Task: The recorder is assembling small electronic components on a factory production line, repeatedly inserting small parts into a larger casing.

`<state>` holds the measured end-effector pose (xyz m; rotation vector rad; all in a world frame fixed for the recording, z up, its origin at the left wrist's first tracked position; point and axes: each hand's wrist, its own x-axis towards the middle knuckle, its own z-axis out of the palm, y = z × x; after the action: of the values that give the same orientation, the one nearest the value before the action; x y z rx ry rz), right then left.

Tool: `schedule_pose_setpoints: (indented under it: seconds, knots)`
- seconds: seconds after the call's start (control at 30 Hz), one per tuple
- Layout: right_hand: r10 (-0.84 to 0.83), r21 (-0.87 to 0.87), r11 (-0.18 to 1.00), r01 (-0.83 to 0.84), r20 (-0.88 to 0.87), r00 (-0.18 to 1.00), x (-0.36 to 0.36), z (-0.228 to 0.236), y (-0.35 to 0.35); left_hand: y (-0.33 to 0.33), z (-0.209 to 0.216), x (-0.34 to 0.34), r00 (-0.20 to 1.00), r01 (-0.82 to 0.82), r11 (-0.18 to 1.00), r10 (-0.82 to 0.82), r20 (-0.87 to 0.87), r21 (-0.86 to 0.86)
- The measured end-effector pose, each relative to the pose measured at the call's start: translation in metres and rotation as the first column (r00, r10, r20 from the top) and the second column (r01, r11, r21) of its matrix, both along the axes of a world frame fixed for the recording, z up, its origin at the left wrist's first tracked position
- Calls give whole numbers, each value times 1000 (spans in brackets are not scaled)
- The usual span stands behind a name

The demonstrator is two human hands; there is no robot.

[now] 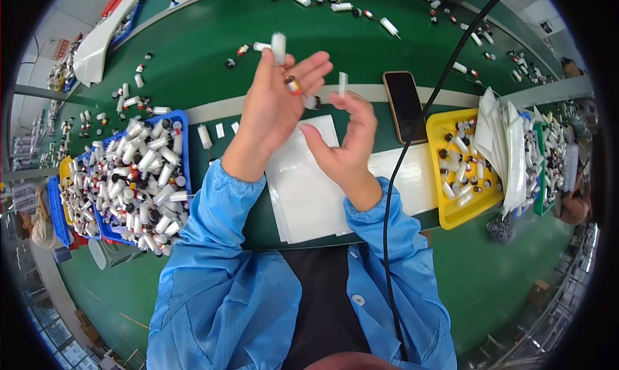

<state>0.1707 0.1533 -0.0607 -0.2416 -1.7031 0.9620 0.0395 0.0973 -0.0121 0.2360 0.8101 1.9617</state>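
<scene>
My left hand (274,102) is turned palm up, a white plastic cylinder (278,48) between its thumb and forefinger. Across its fingers lies a small red, gold and black cylindrical part (293,85). A black-and-pale piece (312,102) shows beside the palm, slightly blurred; whether the hand grips it I cannot tell. Close by on the right, my right hand (348,138) has its fingers curled, pinching a small white strip (343,83) at the fingertips. Both hands are above the front of the green bench, over white plastic sheets (309,202).
A blue bin (183,141) heaped with white cylinders stands left. At right are a yellow tray (451,218) of similar parts and a phone (403,102). A black cable (389,222) hangs across the view. Loose parts (342,7) are scattered along the green bench (213,48).
</scene>
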Motion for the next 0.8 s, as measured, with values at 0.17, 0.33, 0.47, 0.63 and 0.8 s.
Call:
schedule_pose_setpoints:
  seconds: [0.17, 0.33, 0.47, 0.63, 0.8]
  knots:
    - [91, -208, 975, -79, 51, 995, -4, -12, 3, -5, -8, 18, 978, 189, 976, -197, 66, 111]
    - [2, -168, 986, -5, -22, 1000, -3, -18, 9, -9, -19, 10, 878, 198, 973, -228, -421, -116]
    - [-104, -62, 993, 105, 10, 995, 0, -18, 11, -13, -12, 2, 814, 196, 965, -260, -519, -176]
    - [-49, -52, 998, 48, -23, 999, -3, -14, 6, -11, -11, 4, 861, 157, 980, -197, -468, -124]
    - [224, -405, 877, -257, -127, 966, 9, 5, 16, -16, -12, -7, 806, 190, 973, -232, -544, -133]
